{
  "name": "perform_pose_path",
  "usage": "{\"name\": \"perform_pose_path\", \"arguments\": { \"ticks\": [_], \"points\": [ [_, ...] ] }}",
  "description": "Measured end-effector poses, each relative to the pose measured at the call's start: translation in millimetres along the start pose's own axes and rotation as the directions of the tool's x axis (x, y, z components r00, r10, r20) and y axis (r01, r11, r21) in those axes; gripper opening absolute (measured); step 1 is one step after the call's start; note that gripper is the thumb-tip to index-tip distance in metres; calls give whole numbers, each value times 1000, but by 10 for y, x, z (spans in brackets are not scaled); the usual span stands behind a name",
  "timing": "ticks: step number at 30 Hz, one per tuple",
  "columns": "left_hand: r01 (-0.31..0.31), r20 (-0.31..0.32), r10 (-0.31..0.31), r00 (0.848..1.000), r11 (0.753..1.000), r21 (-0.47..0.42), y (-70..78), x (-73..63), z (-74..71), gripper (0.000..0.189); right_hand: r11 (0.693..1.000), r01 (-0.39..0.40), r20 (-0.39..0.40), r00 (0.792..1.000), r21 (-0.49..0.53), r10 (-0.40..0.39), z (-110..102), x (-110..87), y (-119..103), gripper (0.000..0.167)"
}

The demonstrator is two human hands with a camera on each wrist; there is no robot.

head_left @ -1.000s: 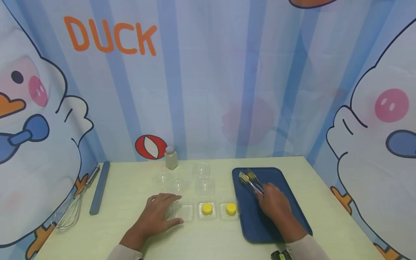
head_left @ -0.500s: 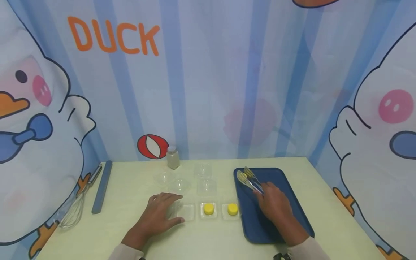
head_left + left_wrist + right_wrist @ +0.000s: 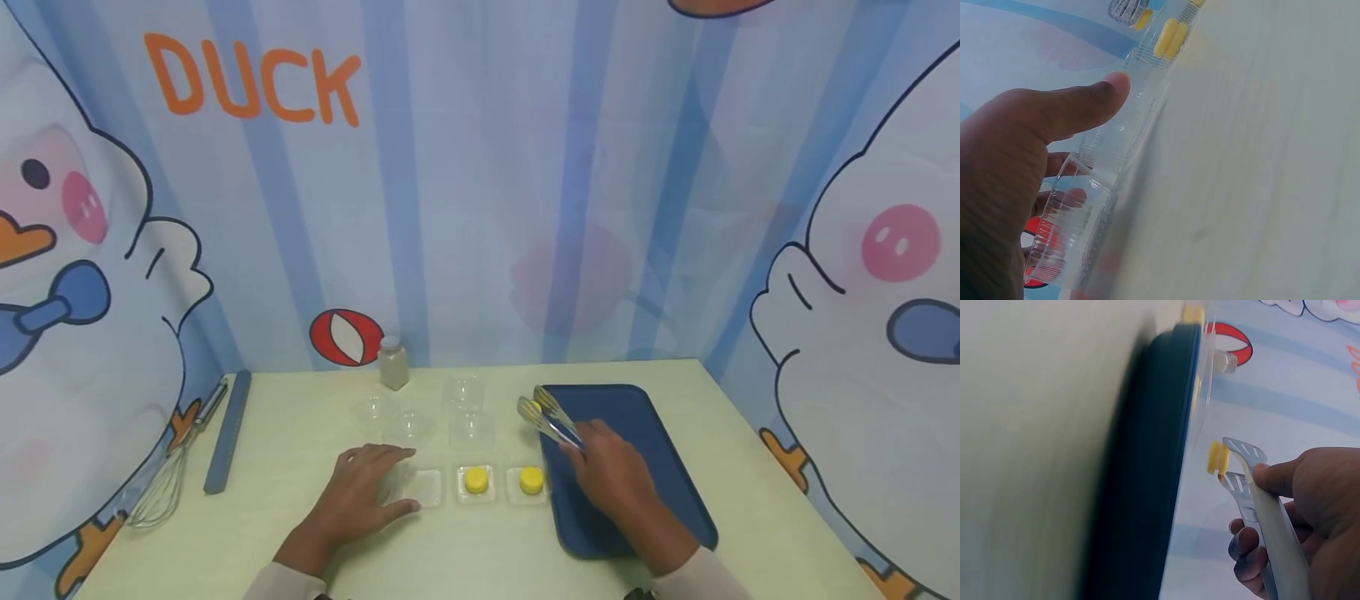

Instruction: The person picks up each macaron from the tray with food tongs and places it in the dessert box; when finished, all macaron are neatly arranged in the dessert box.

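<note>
In the head view my right hand (image 3: 615, 475) grips metal tongs (image 3: 561, 429) over the left edge of a blue tray (image 3: 652, 467). A yellow macaron (image 3: 1217, 457) sits between the tongs' slotted ends in the right wrist view. My left hand (image 3: 354, 500) rests with thumb and fingers spread around a clear plastic box (image 3: 426, 488); its fingers show through a clear wall (image 3: 1079, 219) in the left wrist view. Yellow macarons (image 3: 476, 479) lie in two clear boxes to the right of it, one in each.
Several clear plastic pieces (image 3: 471, 427) stand farther back, near a small capped jar (image 3: 393, 363). On the left lie a wire whisk (image 3: 168, 475) and a long blue-grey bar (image 3: 228, 433). A printed curtain hangs behind the table.
My right hand has moved left with the tongs, carrying the macaron from over the tray to beyond its left edge. The left hand stays by the clear box.
</note>
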State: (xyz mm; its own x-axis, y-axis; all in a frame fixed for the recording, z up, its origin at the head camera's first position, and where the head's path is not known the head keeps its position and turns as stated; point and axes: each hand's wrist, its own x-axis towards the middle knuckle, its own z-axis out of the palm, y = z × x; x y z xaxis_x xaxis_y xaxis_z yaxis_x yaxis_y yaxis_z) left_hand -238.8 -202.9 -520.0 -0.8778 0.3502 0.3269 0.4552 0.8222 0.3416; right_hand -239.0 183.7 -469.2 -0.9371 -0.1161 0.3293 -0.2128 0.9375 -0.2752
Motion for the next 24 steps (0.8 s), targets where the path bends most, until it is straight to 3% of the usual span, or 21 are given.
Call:
{"name": "perform_pose_path", "arguments": {
  "ticks": [15, 24],
  "points": [
    [-12, -9, 13, 1000, 1000, 19, -24, -2, 19, 70, 997, 81, 70, 994, 21, -82, 46, -151, -421, 39],
    [1, 6, -1, 1000, 1000, 25, -16, 3, 18, 70, 980, 195, 41, 980, 38, -197, 98, -194, -567, 36]
  ]
}}
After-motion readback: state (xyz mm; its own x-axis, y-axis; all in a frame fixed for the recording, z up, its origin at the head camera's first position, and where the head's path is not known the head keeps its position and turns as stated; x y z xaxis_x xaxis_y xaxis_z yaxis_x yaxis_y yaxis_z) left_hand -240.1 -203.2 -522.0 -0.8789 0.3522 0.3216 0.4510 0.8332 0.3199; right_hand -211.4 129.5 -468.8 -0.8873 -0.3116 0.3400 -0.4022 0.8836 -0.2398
